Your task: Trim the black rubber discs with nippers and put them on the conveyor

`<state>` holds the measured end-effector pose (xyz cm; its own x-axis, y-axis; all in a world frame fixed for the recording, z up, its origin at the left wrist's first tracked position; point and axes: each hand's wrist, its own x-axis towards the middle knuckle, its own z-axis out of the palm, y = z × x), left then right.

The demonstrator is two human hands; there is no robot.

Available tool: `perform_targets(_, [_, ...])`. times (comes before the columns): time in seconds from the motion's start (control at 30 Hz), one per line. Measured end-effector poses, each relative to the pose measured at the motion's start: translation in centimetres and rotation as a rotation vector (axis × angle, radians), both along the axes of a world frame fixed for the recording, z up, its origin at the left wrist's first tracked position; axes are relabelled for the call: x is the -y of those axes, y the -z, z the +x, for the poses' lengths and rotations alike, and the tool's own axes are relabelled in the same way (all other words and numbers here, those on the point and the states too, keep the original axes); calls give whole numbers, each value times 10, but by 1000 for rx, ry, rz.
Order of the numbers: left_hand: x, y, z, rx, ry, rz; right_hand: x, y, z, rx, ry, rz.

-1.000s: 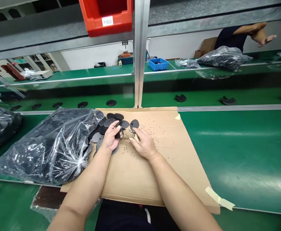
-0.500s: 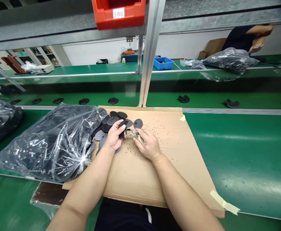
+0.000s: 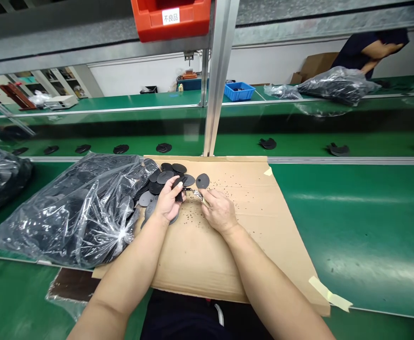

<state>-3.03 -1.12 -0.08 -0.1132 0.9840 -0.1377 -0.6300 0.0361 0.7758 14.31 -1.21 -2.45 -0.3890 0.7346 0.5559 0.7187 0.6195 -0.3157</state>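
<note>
My left hand [image 3: 168,200] is closed on a black round plastic part [image 3: 179,189], held on edge. In my right hand [image 3: 219,210] is a pair of small metal nippers [image 3: 199,194], fingers wrapped about the handles. The tips of the nippers point left and meet the edge of the black part; my fingers hide exactly where. A pile of black discs [image 3: 165,177] lies behind and beside my left hand. One separate disc [image 3: 202,181] rests just beyond my right fingers. Tiny black bits [image 3: 189,218] are scattered over the cardboard sheet [image 3: 200,264] beneath both hands.
A large clear bag of black parts [image 3: 75,208] stands left of the cardboard, with another bag [image 3: 1,179] farther left. Black parts [image 3: 163,148] sit in spaced groups along the green line behind. A metal post [image 3: 217,85] rises ahead; an orange bin [image 3: 171,28] hangs above.
My right fingers have closed tighter around the nippers' handles. My left hand keeps its hold on the black part. Across the line, another person's arms have shifted.
</note>
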Motion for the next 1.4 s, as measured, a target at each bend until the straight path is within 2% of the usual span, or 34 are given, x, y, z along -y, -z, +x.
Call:
perform_targets(0.23, [0, 0, 0, -41, -19, -55, 1, 2, -4, -324, 0, -255])
perform_targets(0.33, [-2, 2, -3, -29, -13, -54, -1, 2, -3, -391, 16, -281])
perform_targets(0.5, [-5, 6, -7, 118, -42, -78, 0, -1, -2, -398, 6, -302])
perform_targets(0.57, [-5, 6, -7, 136, -9, -95, 2, -2, -3, -403, -17, -299])
perform_targets(0.8, [-2, -3, -8, 126, 120, -145, 5, -3, -3, -377, -110, -304])
perform_targets(1.03, [1, -6, -7, 147, 223, -164, 6, -6, -3, -231, -208, -290])
perform_targets(1.4, [2, -4, -5, 48, 267, -161, 7, -11, -3, -35, -171, -317])
